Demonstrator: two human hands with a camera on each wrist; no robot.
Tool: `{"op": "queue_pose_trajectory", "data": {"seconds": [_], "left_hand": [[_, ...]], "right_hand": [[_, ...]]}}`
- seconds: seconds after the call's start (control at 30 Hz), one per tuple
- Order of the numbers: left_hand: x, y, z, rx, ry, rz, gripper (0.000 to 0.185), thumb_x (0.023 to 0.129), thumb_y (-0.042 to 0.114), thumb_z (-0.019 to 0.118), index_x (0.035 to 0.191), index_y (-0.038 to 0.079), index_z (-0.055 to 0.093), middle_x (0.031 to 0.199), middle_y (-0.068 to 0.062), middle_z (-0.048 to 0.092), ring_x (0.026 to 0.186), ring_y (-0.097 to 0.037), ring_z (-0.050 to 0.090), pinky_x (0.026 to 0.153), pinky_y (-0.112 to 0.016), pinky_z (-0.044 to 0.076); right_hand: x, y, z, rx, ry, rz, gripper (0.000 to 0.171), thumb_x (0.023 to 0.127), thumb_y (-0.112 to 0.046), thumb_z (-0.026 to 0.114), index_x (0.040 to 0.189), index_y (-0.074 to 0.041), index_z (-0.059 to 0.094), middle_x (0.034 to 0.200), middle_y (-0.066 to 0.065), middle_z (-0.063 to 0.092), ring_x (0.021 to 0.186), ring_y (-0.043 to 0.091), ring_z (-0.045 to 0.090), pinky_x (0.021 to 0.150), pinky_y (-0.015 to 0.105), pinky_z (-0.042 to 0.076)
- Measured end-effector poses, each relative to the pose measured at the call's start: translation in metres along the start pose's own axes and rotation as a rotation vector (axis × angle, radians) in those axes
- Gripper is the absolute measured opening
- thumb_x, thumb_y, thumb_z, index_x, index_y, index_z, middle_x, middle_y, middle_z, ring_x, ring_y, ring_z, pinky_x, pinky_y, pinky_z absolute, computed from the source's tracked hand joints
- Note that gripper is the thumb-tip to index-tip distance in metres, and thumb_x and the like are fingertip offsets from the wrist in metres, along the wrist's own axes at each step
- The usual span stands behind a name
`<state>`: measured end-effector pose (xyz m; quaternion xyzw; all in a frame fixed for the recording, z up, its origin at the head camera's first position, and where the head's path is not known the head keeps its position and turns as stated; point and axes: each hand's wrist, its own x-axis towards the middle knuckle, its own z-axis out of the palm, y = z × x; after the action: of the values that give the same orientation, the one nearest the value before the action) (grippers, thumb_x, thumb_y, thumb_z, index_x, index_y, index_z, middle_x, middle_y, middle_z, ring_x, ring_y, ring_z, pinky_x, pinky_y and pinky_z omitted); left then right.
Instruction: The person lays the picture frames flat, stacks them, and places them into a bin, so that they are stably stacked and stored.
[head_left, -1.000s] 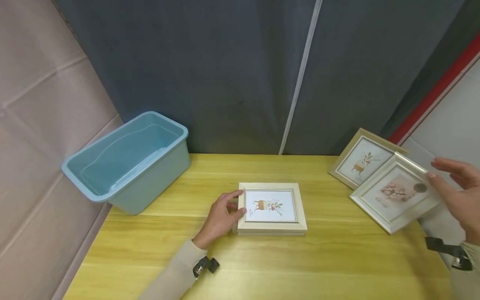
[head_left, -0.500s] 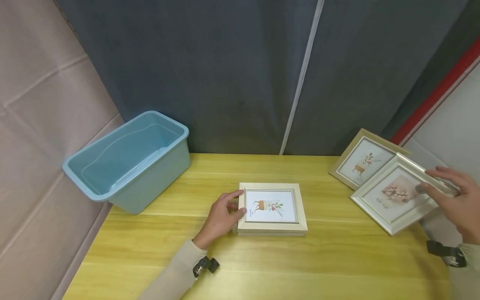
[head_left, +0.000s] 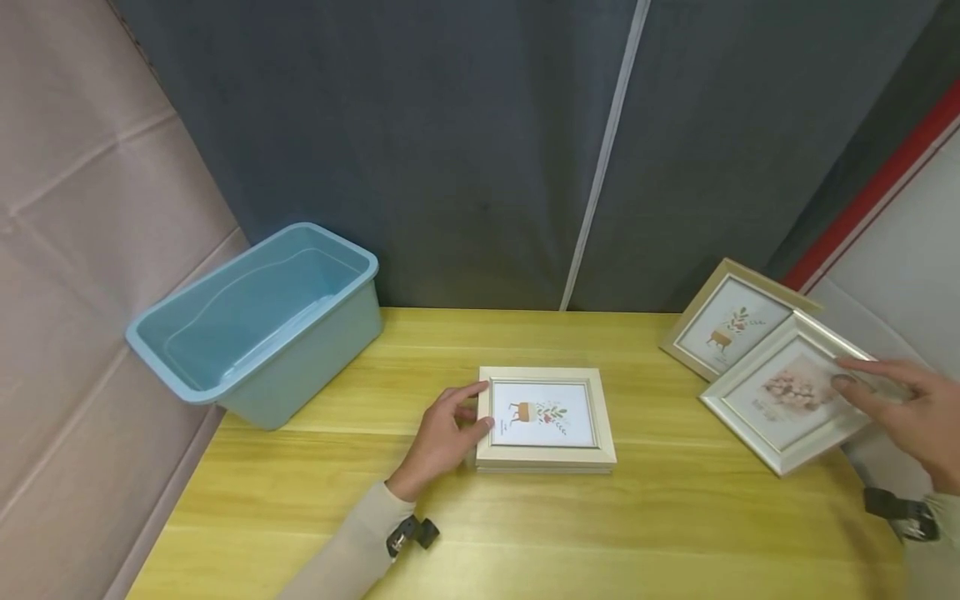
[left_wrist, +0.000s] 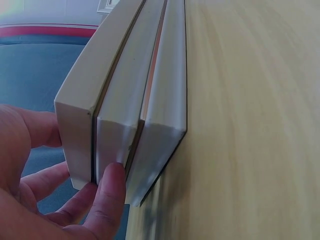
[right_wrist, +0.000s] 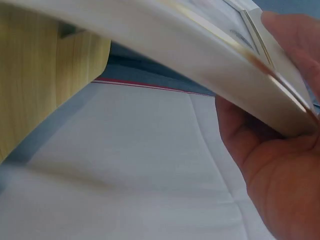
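- Over the last second the right hand (head_left: pixel 911 412) had come down from a hover, fingers spread, onto the silver-white picture frame with the pink flower print (head_left: pixel 787 392); it now pinched that frame's right edge, thumb on the glass and fingers beneath, as the right wrist view showed.
- That frame was tilted, partly overhanging the right edge of the yellow wooden counter (head_left: pixel 675 525) and overlapping the corner of a gold-edged frame with a plant print (head_left: pixel 723 321). The grip looked secured, by this reading, and the frame ready to be lifted.
- The left hand (head_left: pixel 442 437) had not moved: its fingers curled against the left side of a stack of cream-white frames (head_left: pixel 545 417) lying flat at mid-counter. The left wrist view showed three frames (left_wrist: pixel 135 95) in that stack, thumb and fingertips pressed on their ends.
- The light blue plastic bin (head_left: pixel 258 321) stood at the counter's far left corner, with nothing inside it.
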<state>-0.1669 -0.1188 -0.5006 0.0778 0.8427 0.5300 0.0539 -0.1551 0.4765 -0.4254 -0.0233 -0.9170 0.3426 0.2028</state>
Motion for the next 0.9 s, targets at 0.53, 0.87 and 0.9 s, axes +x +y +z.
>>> {"op": "queue_pose_trajectory", "data": {"seconds": [0.53, 0.87, 0.9], "left_hand": [[-0.001, 0.001, -0.002, -0.010, -0.001, -0.001, 0.057, 0.097, 0.023, 0.076, 0.151, 0.028, 0.059, 0.142, -0.006, 0.060, 0.111, -0.023, 0.064, 0.070, -0.030, 0.059], [0.000, 0.001, -0.002, 0.002, -0.007, 0.002, 0.056, 0.098, 0.024, 0.076, 0.151, 0.028, 0.059, 0.142, -0.006, 0.060, 0.111, -0.023, 0.064, 0.072, -0.031, 0.059], [0.000, 0.001, -0.002, 0.001, -0.007, 0.004, 0.056, 0.098, 0.024, 0.076, 0.151, 0.028, 0.059, 0.142, -0.006, 0.060, 0.111, -0.023, 0.064, 0.072, -0.031, 0.059]], "right_hand": [[-0.004, -0.015, -0.005, -0.113, 0.020, -0.158, 0.060, 0.091, -0.006, 0.081, 0.134, -0.046, 0.068, 0.107, -0.062, 0.039, 0.042, -0.013, 0.035, 0.048, 0.008, 0.036], [-0.013, -0.037, -0.002, -0.012, 0.076, -0.120, 0.069, 0.091, 0.001, 0.078, 0.128, -0.055, 0.063, 0.063, -0.045, 0.052, 0.026, 0.007, 0.016, 0.030, 0.025, 0.022], [-0.013, -0.039, -0.001, 0.003, 0.083, -0.119, 0.068, 0.091, 0.002, 0.078, 0.129, -0.052, 0.065, 0.064, -0.045, 0.054, 0.026, 0.009, 0.016, 0.030, 0.026, 0.021]]}}
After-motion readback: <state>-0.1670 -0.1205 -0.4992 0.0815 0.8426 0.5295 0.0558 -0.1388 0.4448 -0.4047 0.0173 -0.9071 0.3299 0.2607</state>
